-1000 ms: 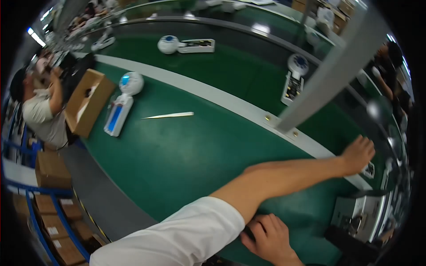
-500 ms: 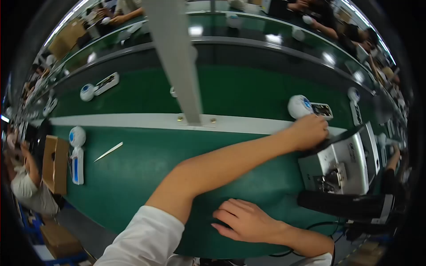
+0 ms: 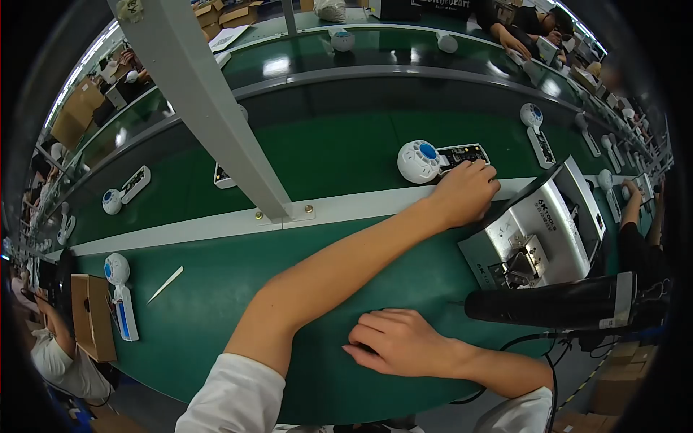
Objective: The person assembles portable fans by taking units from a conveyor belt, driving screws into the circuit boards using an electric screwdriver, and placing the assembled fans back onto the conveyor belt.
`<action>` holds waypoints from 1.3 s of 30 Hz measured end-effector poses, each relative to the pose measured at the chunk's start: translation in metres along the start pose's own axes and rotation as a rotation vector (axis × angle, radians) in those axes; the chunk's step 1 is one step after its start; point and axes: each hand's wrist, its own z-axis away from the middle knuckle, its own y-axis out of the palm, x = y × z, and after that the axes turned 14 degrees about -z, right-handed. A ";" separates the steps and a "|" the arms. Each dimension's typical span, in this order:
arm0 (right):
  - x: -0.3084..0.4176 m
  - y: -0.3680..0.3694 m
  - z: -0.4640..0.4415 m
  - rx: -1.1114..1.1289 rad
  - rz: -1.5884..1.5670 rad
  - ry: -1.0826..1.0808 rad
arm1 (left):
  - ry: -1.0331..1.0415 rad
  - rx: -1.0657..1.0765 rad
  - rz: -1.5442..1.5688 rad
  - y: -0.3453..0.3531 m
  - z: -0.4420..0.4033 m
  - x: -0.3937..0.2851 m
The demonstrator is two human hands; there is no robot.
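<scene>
Hands (image 3: pixel 465 191) apart, device (image 3: pixel 419 161) now nearer post (image 3: pixel 209 108)

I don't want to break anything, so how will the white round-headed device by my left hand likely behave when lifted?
The white device is probably stiff, since its shell looks like hard plastic. Its bulky round head may make it head-heavy or apt to roll. The exposed circuit board suggests fragility.
</scene>
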 end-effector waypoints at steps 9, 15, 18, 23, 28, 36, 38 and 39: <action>0.007 -0.001 -0.005 0.061 0.007 -0.030 | -0.038 0.013 -0.057 0.018 0.000 -0.003; 0.010 -0.001 -0.006 0.063 0.023 0.068 | -0.062 0.042 -0.112 0.038 -0.004 -0.009; 0.010 -0.001 -0.004 0.047 -0.006 0.131 | -0.062 0.048 -0.125 0.025 -0.007 -0.009; 0.010 -0.001 -0.001 0.018 -0.011 0.143 | -0.066 0.044 -0.083 0.020 -0.008 -0.012; 0.007 -0.013 0.001 0.017 -0.018 0.119 | -0.069 0.046 -0.065 0.026 -0.015 -0.018; 0.008 -0.009 -0.002 0.010 -0.034 0.098 | -0.031 0.058 -0.026 0.033 -0.019 -0.018; 0.007 -0.007 -0.002 0.016 -0.040 0.097 | -0.030 0.060 -0.015 0.039 -0.022 -0.016; 0.007 -0.007 -0.002 0.019 -0.042 0.097 | -0.029 0.059 -0.008 0.041 -0.022 -0.020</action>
